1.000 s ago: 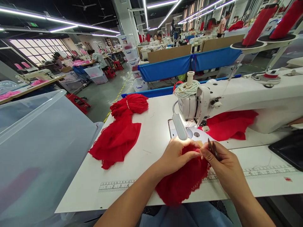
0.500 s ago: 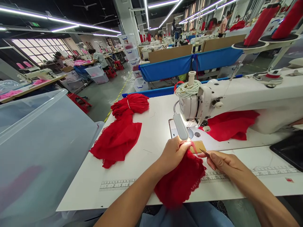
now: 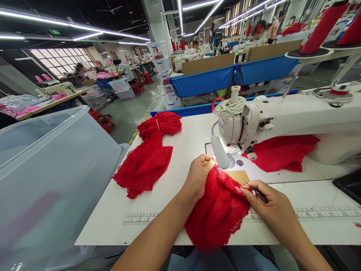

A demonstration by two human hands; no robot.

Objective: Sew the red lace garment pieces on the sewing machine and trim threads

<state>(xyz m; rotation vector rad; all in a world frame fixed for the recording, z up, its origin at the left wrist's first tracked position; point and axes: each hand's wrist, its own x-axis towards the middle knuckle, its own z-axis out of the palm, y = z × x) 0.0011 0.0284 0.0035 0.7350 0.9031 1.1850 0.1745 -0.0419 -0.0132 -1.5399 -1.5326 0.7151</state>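
My left hand [image 3: 200, 174] is closed, pinching the upper edge of a red lace-edged cloth [image 3: 216, 214] just in front of the sewing machine [image 3: 235, 128]. The cloth hangs in folds over the table's front edge. My right hand [image 3: 266, 199] pinches the cloth's right edge between thumb and finger. Tucked in that same hand is a small dark pointed tool [image 3: 258, 194] that looks like thread snips; the fingers hide part of it. A tan patch [image 3: 238, 176] on the table lies just behind the cloth. The machine's lamp [image 3: 220, 153] shines close to my left fingertips.
A tied red bundle with lace-edged cloth [image 3: 150, 165] lies on the table's left. Another red cloth [image 3: 287, 152] is under the machine arm. A translucent bin [image 3: 62, 180] stands left, and red thread cones [image 3: 324, 28] rise at right. A ruler strip [image 3: 141, 218] runs along the front.
My left hand has shifted slightly left and up with the cloth. My right hand, earlier apart with the tool's tip pointing out, now pinches the cloth's edge and spreads it. The view has turned slightly left.
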